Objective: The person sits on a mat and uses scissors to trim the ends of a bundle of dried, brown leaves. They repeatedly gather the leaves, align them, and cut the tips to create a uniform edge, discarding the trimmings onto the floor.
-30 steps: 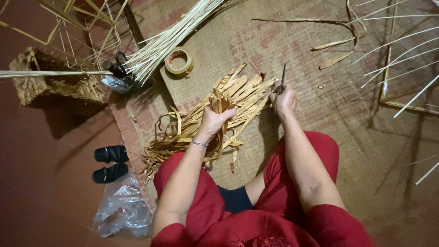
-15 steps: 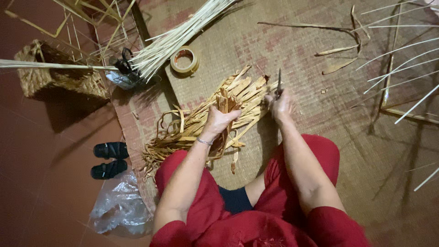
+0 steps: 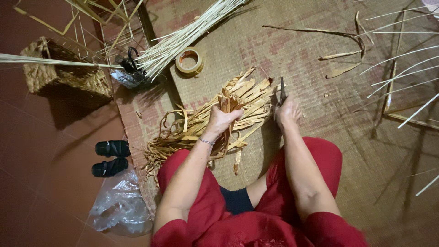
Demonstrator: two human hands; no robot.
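— Starting at the left, what did we have around us?

— A woven basket [image 3: 68,75] sat at the far left on the red floor, with a pair of black sandals [image 3: 109,157] and a crumpled clear plastic bag [image 3: 120,206] nearer to us. Beside the basket lay a small wire holder with dark-handled tools [image 3: 129,68], and a sheaf of pale thin reeds [image 3: 192,32] fanned up from it across the woven mat [image 3: 297,50]. A roll of tape [image 3: 189,61] lay just under the reeds.

— And the work itself?

— Our left hand [image 3: 222,120] was closed tight around a bunch of flat dried strips [image 3: 227,101], standing their ends upright above the loose pile of strips [image 3: 192,130] that spread out on the mat in front of our knees. Our right hand [image 3: 287,111] was wrapped around the handles of scissors [image 3: 282,91], blades pointing up and away, just beside the tips of the bunch; we couldn't tell whether the blades were parted.

— How far along did it look?

— Early to middling, we judged. One handful was gathered, and most of the pile still lay tangled and unsorted below it. No bundled or finished piece showed near us. Further right only a few stray strips [image 3: 343,55] and long pale sticks [image 3: 402,68] lay on the mat.
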